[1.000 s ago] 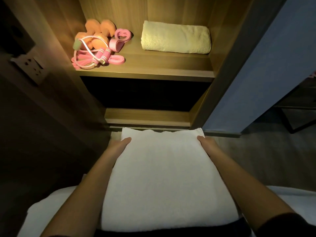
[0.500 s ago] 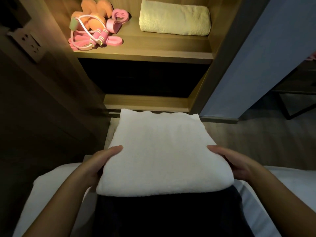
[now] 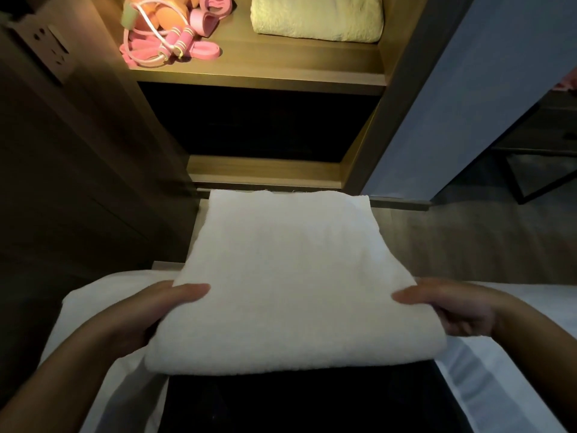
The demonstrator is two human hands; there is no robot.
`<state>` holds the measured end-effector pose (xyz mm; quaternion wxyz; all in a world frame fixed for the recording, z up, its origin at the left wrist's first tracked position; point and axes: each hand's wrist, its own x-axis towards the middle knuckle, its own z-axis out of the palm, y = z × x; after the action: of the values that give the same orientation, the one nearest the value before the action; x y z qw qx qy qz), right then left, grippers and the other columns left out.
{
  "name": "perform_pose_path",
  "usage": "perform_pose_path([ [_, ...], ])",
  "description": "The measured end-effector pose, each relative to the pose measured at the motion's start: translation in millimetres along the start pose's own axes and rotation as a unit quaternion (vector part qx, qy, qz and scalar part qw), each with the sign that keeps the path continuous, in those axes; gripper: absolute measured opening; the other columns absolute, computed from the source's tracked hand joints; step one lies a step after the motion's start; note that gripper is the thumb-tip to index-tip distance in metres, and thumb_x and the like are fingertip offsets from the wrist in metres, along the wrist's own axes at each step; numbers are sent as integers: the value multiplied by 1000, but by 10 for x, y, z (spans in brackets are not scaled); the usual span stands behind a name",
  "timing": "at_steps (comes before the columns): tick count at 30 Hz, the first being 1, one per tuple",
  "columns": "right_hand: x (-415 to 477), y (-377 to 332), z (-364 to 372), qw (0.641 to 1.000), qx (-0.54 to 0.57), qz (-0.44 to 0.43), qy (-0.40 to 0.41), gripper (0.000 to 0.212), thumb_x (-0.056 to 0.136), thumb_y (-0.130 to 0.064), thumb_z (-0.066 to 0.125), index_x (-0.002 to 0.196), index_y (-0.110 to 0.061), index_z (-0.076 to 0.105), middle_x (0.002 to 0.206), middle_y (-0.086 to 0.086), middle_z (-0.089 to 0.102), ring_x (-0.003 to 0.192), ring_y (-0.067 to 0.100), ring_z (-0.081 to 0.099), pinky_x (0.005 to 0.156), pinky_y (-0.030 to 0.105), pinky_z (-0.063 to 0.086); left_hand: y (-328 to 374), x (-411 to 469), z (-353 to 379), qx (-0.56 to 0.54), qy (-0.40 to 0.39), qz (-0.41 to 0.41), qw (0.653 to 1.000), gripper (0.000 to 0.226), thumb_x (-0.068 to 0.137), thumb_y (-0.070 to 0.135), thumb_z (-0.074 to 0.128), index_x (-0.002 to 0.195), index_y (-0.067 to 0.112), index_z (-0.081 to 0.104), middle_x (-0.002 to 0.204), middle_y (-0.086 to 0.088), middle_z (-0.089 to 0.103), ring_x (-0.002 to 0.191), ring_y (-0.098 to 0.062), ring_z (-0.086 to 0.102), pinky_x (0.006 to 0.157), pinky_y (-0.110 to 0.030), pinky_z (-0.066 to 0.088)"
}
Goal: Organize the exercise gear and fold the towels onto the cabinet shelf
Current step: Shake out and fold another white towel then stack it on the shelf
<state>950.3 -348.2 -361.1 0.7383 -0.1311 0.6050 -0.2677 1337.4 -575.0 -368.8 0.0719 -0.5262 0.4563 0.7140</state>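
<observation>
white towel [image 3: 290,276], folded, pinched at both side edges by left hand [image 3: 146,310] and right hand [image 3: 452,307], thumbs on top.

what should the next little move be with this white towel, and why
Probably lift the white towel toward the lit shelf and set it on the yellow towel. It looks fully folded, left hand and right hand each grip a side, and the pink gear fills the shelf's left end.

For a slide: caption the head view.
Left hand and right hand grip a folded white towel before the shelf holding a yellow towel.
</observation>
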Motion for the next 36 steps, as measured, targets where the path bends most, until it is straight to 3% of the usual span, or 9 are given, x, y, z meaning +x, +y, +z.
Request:
perform_pose_path([
  [4, 66, 3, -5, 1000, 14, 5, -18, 82, 49, -41, 94, 116, -6, 63, 103, 18, 72, 94, 28, 71, 70, 31, 57, -3, 109, -43, 43, 18, -1, 999, 52, 74, 48, 66, 120, 25, 62, 108, 0, 74, 103, -25, 68, 78, -38, 54],
  [7, 215, -105, -96, 1000, 6, 2, 31, 85, 59, -52, 87, 122, -2, 60, 113, 22, 68, 99, 33, 66, 82, 39, 58, 153, 284, -60, 19, 56, 0, 998, 54, 72, 53, 67, 117, 24, 64, 113, -5, 71, 107, -29, 65, 82, -41, 52],
  [11, 499, -362, -239, 987, 130, -18, 97, 52, 79, -36, 72, 119, -4, 62, 93, 15, 69, 73, 23, 68, 53, 28, 57, 464, 565, -11, -8, 92, 11, 996, 41, 80, 52, 66, 108, 22, 66, 107, -6, 71, 100, -27, 66, 73, -37, 49],
  [14, 758, -637, -253, 970, 192, -54, 137, 38, 87, -31, 68, 117, -8, 65, 104, 14, 73, 83, 25, 73, 57, 31, 58, 749, 830, 21, -27, 115, 24, 993, 33, 87, 50, 64, 104, 21, 65, 105, -6, 70, 94, -25, 67, 69, -35, 49],
  [17, 977, -911, -143, 963, 142, -63, 220, 32, 92, -35, 64, 115, -12, 63, 93, 9, 76, 78, 25, 75, 55, 33, 57, 977, 1080, 69, -70, 153, 38, 985, 43, 87, 47, 67, 116, 16, 62, 107, -6, 69, 96, -26, 68, 76, -39, 55],
  [23, 1234, -973, -29, 929, 7, -208, 306, 44, 99, -50, 45, 141, -37, 38, 137, -3, 52, 112, 18, 57, 92, 41, 50, 870, 1347, 96, -155, 190, 177, 953, 39, 97, 34, 58, 133, 19, 54, 116, -2, 68, 99, -22, 68, 73, -35, 54],
  [28, 1378, -946, -72, 909, -24, -221, 352, 57, 99, -56, 38, 150, -36, 24, 151, -4, 39, 131, 24, 46, 107, 50, 40, 809, 1418, 47, -210, 217, 236, 924, 17, 94, 38, 61, 110, 33, 64, 102, 8, 74, 89, -13, 73, 65, -29, 60],
  [33, 1503, -1087, -99, 907, -105, -137, 384, 52, 103, -48, 34, 149, -25, 34, 148, 5, 45, 128, 29, 49, 103, 47, 41, 1047, 1527, 32, -49, 251, 40, 966, 47, 98, 41, 54, 138, 17, 49, 117, -3, 63, 80, -15, 60, 60, -30, 45],
  [36, 1529, -1211, -134, 921, -124, -46, 366, 50, 104, -43, 35, 148, -19, 36, 146, 9, 48, 124, 32, 52, 100, 44, 42, 1203, 1538, -32, -39, 225, -49, 972, 39, 95, 42, 59, 120, 12, 56, 97, -5, 65, 81, -23, 63, 65, -35, 48],
])
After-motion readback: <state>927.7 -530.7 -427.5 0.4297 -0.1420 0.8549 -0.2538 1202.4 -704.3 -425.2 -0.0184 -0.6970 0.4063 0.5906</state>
